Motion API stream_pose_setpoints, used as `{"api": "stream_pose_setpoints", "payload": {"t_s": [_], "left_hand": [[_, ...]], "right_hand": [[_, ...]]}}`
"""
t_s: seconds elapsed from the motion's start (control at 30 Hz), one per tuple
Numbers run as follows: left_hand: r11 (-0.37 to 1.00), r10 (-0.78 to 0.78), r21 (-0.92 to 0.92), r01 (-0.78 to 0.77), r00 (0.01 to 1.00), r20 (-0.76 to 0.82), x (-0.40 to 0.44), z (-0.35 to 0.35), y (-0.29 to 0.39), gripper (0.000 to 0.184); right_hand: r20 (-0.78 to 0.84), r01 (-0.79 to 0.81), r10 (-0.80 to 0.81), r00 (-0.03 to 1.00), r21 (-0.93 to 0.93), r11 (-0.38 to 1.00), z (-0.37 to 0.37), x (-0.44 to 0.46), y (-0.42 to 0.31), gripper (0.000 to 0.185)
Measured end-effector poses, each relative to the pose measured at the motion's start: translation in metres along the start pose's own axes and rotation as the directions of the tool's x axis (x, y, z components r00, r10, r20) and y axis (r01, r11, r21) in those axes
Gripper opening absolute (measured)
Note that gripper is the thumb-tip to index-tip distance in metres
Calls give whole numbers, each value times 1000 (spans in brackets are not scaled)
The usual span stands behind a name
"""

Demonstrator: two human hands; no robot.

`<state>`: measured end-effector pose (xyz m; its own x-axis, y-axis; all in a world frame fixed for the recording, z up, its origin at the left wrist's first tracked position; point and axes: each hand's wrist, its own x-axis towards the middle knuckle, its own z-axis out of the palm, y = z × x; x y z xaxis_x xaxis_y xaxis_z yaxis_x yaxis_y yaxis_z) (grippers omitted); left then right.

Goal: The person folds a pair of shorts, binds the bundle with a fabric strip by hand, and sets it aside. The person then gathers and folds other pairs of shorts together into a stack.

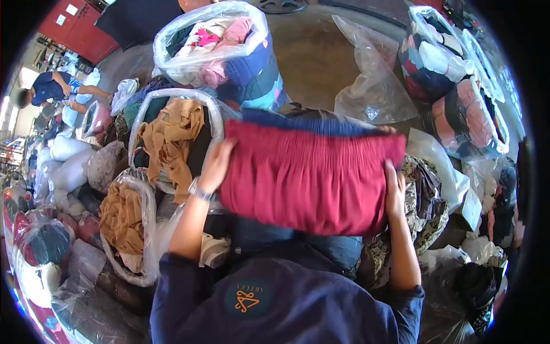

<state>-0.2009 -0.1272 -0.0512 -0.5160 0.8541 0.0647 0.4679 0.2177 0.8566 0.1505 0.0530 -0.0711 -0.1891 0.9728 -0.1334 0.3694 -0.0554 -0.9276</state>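
Observation:
A dark red gathered cloth is stretched out in front of my chest, slightly blurred by motion. My left hand grips its left edge, the fingers partly hidden by the cloth. At the right edge, my right hand holds it with the thumb in front and fingertips over the top. Behind the red cloth's upper edge shows a strip of blue cloth. Below it, dark blue fabric lies before my body.
Clear bags hold tan cloth, more tan cloth and pink and white clothes. Camouflage cloth lies at right. An empty clear bag rests on the floor. Another person bends at far left among bags.

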Motion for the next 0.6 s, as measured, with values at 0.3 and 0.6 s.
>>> {"api": "stream_pose_setpoints", "payload": {"t_s": [0.3,0.6], "left_hand": [[993,-109,88,82,923,370,11,16,-41,44],[971,-192,204,125,916,354,-121,11,-57,47]], "right_hand": [[490,811,-647,584,-326,486,9,27,-151,61],[876,596,456,157,-452,663,135,125,-101,118]]}}
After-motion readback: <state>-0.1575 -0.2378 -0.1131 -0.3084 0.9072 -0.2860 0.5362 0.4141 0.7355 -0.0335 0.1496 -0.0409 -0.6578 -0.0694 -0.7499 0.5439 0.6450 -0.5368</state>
